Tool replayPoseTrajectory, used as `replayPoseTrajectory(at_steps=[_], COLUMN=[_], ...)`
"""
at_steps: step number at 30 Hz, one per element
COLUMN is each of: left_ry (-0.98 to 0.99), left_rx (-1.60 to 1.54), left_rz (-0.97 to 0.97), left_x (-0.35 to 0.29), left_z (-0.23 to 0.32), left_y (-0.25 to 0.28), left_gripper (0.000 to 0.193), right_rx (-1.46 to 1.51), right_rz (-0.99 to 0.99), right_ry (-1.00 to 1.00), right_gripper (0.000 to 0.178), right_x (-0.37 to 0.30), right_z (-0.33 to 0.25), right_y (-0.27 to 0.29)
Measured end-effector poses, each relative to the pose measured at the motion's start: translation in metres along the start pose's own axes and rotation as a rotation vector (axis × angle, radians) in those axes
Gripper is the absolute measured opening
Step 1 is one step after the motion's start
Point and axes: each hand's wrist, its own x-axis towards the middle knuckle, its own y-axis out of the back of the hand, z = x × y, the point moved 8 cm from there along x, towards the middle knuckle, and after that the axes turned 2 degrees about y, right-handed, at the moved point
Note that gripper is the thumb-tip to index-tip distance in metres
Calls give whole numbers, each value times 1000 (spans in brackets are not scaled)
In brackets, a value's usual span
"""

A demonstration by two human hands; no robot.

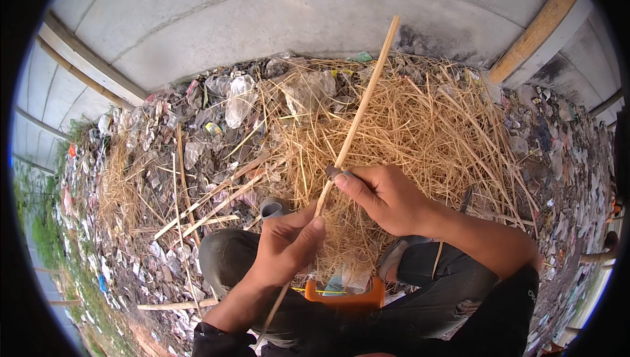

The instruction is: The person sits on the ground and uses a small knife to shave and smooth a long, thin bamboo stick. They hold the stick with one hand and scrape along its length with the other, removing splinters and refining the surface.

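Observation:
A long pale bamboo strip (pixel 367 94) slants from between my knees up toward the wall. My left hand (pixel 289 242) is closed round its lower part, with the thumb and fingers pinching it. The strip's thin tail runs down past my left wrist. My right hand (pixel 380 196) is closed higher up, its thumb pressed on a small dark blade-like tool (pixel 333 172) that touches the strip. Most of this tool is hidden in the fist, so its full shape cannot be made out. Curly pale shavings (pixel 407 127) are heaped beyond and under my hands.
A grey panel wall (pixel 315 19) closes off the far side, with a wooden post (pixel 535 29) at right. Loose strips (pixel 203 209) lie on the littered ground at left. A grey tube end (pixel 271 209) stands by my left knee. An orange plastic frame (pixel 348 299) sits between my legs.

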Motion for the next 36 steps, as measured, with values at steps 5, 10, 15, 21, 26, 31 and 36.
replayPoseTrajectory(at_steps=[5, 10, 15, 21, 26, 31, 36], left_ry=[-105, -219, -279, -146, -176, -140, -131], left_rx=[35, 49, 125, 108, 77, 61, 79], left_rz=[20, -17, 12, -15, -19, -18, -91], left_x=[-18, -17, -18, -8, -4, -2, 3], left_z=[0, -13, -21, -35, -31, -31, -38], left_y=[5, -2, -5, -4, -8, -8, -9], left_gripper=[37, 30, 25, 25, 30, 32, 31], right_rx=[-384, -450, -403, -202, 100, 365, 479], right_rz=[128, 171, 218, 107, -1, -144, -205], right_ry=[114, 106, 45, -43, -74, -341, -426], right_gripper=[52, 57, 64, 67, 68, 66, 64], right_x=[-15, -31, -37, -31, -23, -29, -38], right_z=[-38, -39, -28, -3, 7, 27, 46], right_y=[1, -12, -19, -17, -14, -21, -28])
